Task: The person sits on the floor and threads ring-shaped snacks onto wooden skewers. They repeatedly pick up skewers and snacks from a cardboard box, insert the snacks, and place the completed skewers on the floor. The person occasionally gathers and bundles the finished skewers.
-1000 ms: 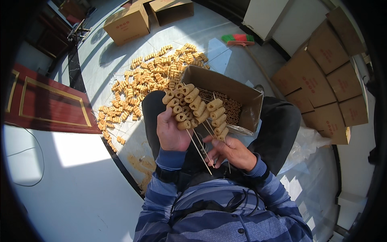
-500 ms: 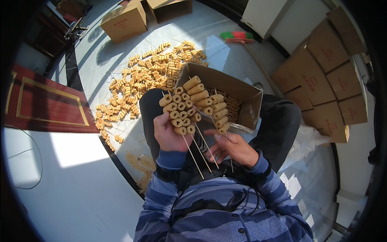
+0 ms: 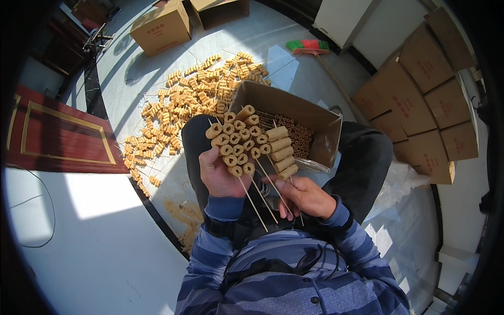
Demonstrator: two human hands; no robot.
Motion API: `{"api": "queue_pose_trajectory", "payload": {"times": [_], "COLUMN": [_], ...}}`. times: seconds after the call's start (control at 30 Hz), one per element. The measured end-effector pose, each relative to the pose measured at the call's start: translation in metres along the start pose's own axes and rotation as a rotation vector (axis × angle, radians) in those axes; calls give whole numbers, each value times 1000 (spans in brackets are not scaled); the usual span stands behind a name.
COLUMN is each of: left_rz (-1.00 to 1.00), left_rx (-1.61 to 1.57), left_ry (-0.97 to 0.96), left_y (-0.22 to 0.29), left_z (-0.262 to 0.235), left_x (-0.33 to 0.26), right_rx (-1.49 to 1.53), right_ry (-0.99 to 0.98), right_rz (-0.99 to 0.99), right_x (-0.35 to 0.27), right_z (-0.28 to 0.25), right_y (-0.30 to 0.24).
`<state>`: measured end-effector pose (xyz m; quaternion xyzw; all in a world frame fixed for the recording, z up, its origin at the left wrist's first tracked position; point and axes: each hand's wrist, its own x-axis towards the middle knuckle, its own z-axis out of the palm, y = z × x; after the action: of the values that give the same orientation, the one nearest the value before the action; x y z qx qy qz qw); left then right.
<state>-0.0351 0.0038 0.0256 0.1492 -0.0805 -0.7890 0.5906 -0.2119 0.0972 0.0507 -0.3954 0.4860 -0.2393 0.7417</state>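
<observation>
**Two hands hold sticks full of little tan rolls**

The left hand (image 3: 220,176) is closed around a bunch of skewers (image 3: 247,144). Each thin stick is packed with small tan rolls that have a hole in the middle. The rolls fan out above the hand, over the person's lap, and the bare stick ends poke down toward the striped blue sweater (image 3: 294,273).

The right hand (image 3: 307,197) is partly closed. Its fingers pinch the bare ends of the sticks on the right side of the bunch. Those sticks carry longer rolls lying side by side.

An open cardboard box (image 3: 315,123) sits on the person's knees, just behind the bunch. More tan rolls lie in its bottom, near the right wall.

On the floor past the near left corner of the box is a big pile of filled skewers (image 3: 194,100), spread across the pale tiles. A broom (image 3: 310,46) with a red and green head lies beyond the box. Closed brown boxes (image 3: 425,100) are stacked at the right side of the floor, and two more boxes (image 3: 163,26) stand at the far edge. A red rug (image 3: 52,131) lies to the left.
</observation>
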Motion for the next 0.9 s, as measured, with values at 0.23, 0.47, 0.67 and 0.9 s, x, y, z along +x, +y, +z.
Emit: {"api": "queue_pose_trajectory", "payload": {"times": [0.23,0.47,0.67,0.9], "left_rz": [-145,-125,-147,-111], "left_rx": [17,-5,-23,27], "left_ry": [-159,-119,-52,-60], "left_y": [1,4,-13,-16], "left_z": [-7,-17,-17,-21], "left_x": [1,2,-4,-6], "right_rx": [-30,-124,-1003,-977], "right_ry": [-31,407,795,749], "right_rz": [16,-194,-311,-486], "right_x": [-1,11,25,45], "right_z": [1,-5,-17,-5], "right_y": [1,12,11,22]}}
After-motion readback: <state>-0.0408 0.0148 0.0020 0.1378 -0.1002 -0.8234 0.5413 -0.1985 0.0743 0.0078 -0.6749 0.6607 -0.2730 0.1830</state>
